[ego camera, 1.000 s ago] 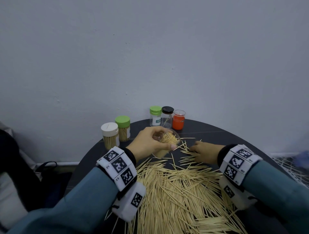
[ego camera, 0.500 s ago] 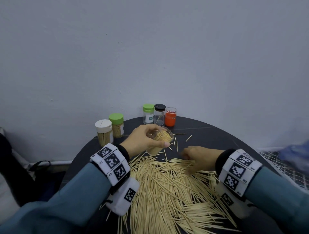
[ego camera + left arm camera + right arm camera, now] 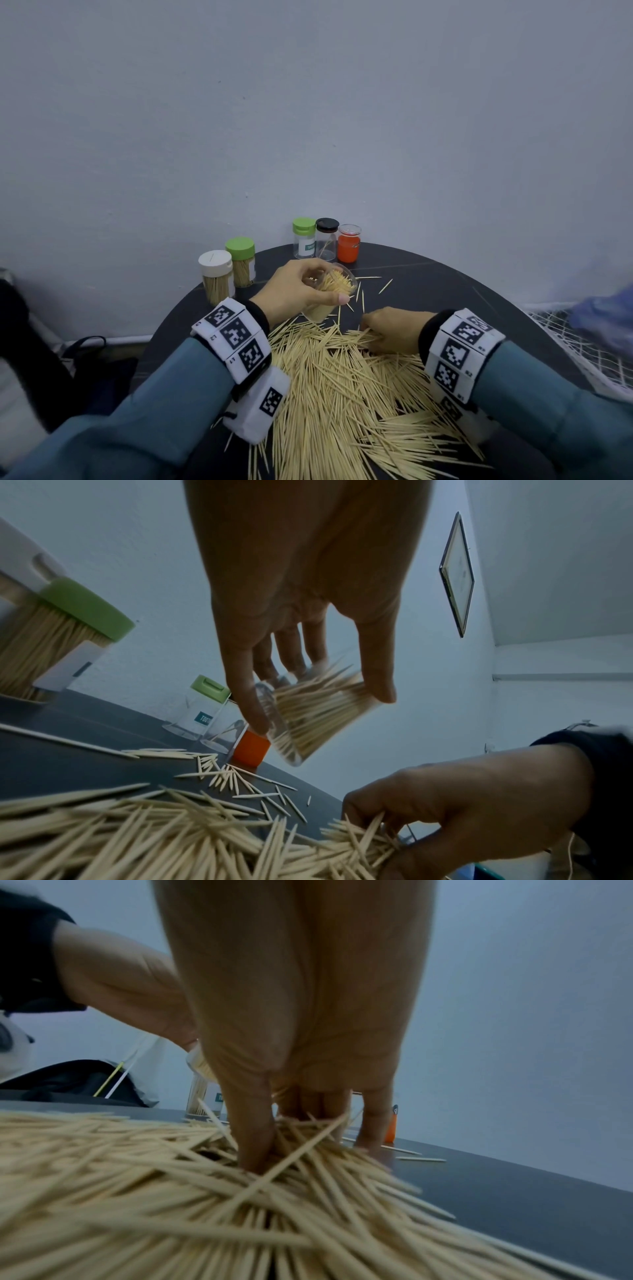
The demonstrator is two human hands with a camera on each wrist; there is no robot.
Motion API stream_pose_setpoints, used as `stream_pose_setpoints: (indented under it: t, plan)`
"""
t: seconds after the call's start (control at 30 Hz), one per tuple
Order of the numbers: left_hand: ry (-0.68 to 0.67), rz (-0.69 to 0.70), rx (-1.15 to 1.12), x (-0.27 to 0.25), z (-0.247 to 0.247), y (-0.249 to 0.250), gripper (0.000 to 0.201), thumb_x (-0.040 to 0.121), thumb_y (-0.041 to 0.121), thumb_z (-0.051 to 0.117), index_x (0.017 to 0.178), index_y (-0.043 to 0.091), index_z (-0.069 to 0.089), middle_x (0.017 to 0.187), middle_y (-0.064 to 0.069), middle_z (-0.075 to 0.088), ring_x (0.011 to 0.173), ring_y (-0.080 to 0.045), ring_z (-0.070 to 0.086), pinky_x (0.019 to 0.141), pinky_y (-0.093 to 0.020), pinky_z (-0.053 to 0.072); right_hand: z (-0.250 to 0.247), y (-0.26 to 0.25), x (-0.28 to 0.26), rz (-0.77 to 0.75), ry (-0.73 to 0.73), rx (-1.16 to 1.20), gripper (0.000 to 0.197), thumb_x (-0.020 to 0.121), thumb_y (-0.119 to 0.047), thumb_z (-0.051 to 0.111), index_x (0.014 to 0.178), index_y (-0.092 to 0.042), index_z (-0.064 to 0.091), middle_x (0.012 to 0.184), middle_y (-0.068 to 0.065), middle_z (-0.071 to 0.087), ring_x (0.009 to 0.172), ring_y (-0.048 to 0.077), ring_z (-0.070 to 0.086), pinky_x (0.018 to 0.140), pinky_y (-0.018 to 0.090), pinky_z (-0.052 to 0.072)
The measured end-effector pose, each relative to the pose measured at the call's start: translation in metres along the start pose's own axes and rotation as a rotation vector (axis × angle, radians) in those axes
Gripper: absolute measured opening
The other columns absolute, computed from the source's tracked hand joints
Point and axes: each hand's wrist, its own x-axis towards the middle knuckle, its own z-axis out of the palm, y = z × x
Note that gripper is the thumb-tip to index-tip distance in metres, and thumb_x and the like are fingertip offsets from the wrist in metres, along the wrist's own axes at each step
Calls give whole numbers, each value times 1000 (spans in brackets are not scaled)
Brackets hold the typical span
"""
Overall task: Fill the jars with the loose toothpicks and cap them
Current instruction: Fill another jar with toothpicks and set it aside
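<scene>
Left hand [image 3: 301,291] is up around 12 o'clock from the pile [image 3: 342,383], holding the open jar [image 3: 334,291] tilted so its mouth leans toward 2 o'clock. Thumb and fingers wrap the jar's sides; the wrist view shows the thumb on one wall and the fingers [image 3: 284,653] curled round the other, palm over the top of it. Jar's already pretty stuffed with toothpicks and sits lifted a bit off the table [image 3: 428,284]. Forearm comes in from 7 o'clock, sleeve and tag-covered wristband [image 3: 233,339] angled up toward the jar.

Right hand [image 3: 390,330] is down low at about 1 o'clock of the pile, knuckles up, wrist nearly flat to the table. Its fingers [image 3: 253,1139] dig straight into the toothpicks and curl round a loose bunch, thumb closing against them. Forearm comes in from 4 o'clock.

Hands are near each other but not touching, jar just past the right knuckles. A few stray picks [image 3: 385,286] lie at 1 o'clock of the jar. Capped jars stand along the far edge: white lid [image 3: 215,262] and green lid [image 3: 239,248] at 10 o'clock, both full, then three more at 12, including an orange one [image 3: 348,245].
</scene>
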Motion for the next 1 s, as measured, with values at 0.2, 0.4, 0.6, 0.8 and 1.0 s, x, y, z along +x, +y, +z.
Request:
stream_pose_setpoints:
  t: [0.2,0.4,0.6,0.8,1.0]
  plan:
    - [-1,-1,1,0,0,1,46,68,30,82,110,21,66,110,-1,66,105,-15,59,93,-31,46,-3,-1,-2,23,-21,5,33,100,-13,37,130,0,41,134,16,46,124,27,45,100,32,35]
    - [0,-7,12,-1,-1,2,45,67,31,82,109,22,66,111,-3,66,104,-16,59,94,-34,47,-9,2,-7,38,-44,42,28,100,-16,35,122,-1,42,115,14,50,90,20,49,83,31,36]
    - [-4,-6,18,-2,-1,4,47,66,34,82,109,23,66,109,-1,67,103,-16,61,95,-37,48,-11,7,-14,24,-27,106,11,100,-12,30,107,-13,38,86,6,45,85,18,41,73,28,34]
    - [-26,1,10,-5,-1,7,62,52,50,78,107,24,66,108,-2,67,104,-18,60,97,-42,47,-13,14,-15,-8,-18,432,14,101,-14,29,92,-9,38,69,-1,39,59,9,35,54,18,33]
    - [5,-35,1,-4,-1,5,47,67,26,82,110,21,62,109,-2,66,105,-18,59,97,-38,47,-8,19,-6,-85,100,978,21,102,-18,30,84,-12,39,71,-1,43,63,10,46,63,23,41]
